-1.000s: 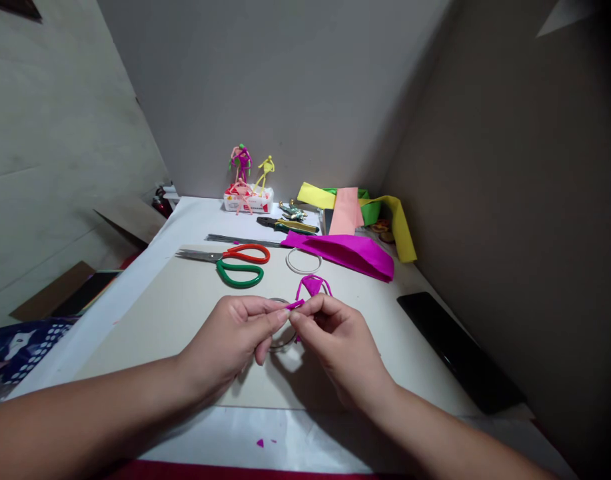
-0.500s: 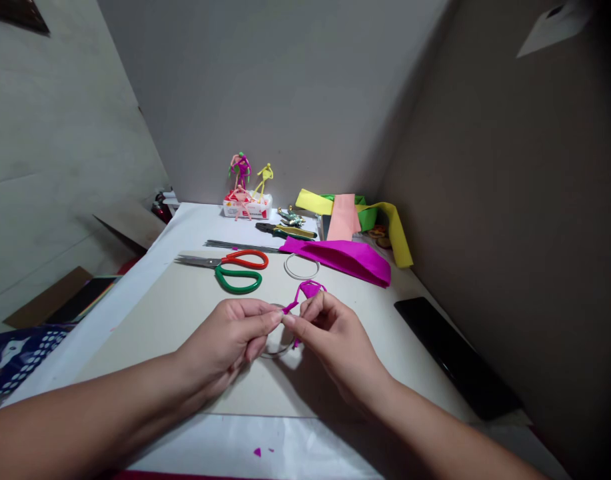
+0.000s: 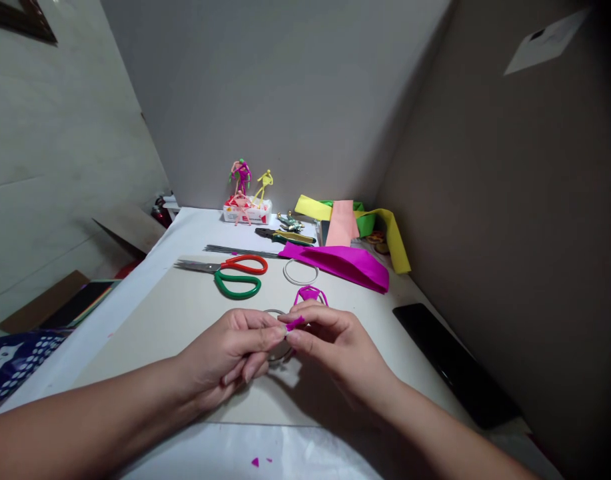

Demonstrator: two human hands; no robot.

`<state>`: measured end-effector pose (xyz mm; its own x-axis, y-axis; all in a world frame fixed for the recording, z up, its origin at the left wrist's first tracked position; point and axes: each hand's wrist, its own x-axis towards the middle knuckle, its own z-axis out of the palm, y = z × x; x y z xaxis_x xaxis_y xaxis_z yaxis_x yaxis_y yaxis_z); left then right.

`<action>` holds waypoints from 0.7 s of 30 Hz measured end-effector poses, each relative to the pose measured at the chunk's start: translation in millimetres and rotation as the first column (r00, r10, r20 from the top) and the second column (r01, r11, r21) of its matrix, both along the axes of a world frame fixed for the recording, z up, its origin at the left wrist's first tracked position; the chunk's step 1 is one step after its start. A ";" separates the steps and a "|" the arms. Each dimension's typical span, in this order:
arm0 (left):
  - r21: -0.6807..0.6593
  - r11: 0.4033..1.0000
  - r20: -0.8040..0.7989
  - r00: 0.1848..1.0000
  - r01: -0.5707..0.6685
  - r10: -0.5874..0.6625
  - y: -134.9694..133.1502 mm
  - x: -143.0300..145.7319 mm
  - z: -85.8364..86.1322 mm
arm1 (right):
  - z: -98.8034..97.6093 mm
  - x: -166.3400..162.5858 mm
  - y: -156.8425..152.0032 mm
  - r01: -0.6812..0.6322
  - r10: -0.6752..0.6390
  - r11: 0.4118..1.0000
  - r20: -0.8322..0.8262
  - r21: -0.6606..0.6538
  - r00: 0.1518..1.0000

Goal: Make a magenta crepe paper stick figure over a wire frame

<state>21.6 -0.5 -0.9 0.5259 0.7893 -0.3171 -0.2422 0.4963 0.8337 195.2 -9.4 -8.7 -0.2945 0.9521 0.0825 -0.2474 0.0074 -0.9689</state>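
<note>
My left hand (image 3: 238, 350) pinches the end of a narrow magenta paper strip (image 3: 295, 323) between thumb and forefinger. My right hand (image 3: 338, 340) is curled round the same strip, its thumb and fingertips against it. Just beyond the right fingers shows part of a small magenta paper-wrapped wire figure (image 3: 309, 293); my fingers hide the rest, and whether the strip joins it cannot be made out. A greyish ring (image 3: 286, 357) is partly visible behind and below the hands. Farther back is a white ring (image 3: 301, 284).
Scissors (image 3: 238, 295) with red and green handles lie left of centre. Behind are pliers (image 3: 285, 236), grey wires (image 3: 240, 250), folded magenta paper (image 3: 350, 263) and coloured paper strips (image 3: 341, 223). Small figures (image 3: 241, 175) stand on a box (image 3: 248, 212). A black phone-like slab (image 3: 455, 363) lies right.
My right fingers have shifted and opened a little around the strip, whose end now shows between the hands. The figure is more covered by the right hand. The view has tilted slightly.
</note>
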 end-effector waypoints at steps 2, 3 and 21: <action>-0.018 1.000 0.039 0.999 0.026 -0.025 1.2 -0.3 -0.4 | 0.5 0.2 -0.7 0.016 -0.021 0.995 0.055 0.100 0.998; -0.026 0.999 0.063 0.997 0.046 -0.044 1.8 -0.6 -0.4 | 1.3 0.7 -1.3 0.032 -0.049 0.985 0.098 0.169 0.994; -0.101 0.990 0.044 0.995 0.095 -0.091 2.9 -6.4 7.1 | 5.4 5.2 1.9 -0.181 0.179 0.983 -0.049 -0.044 0.983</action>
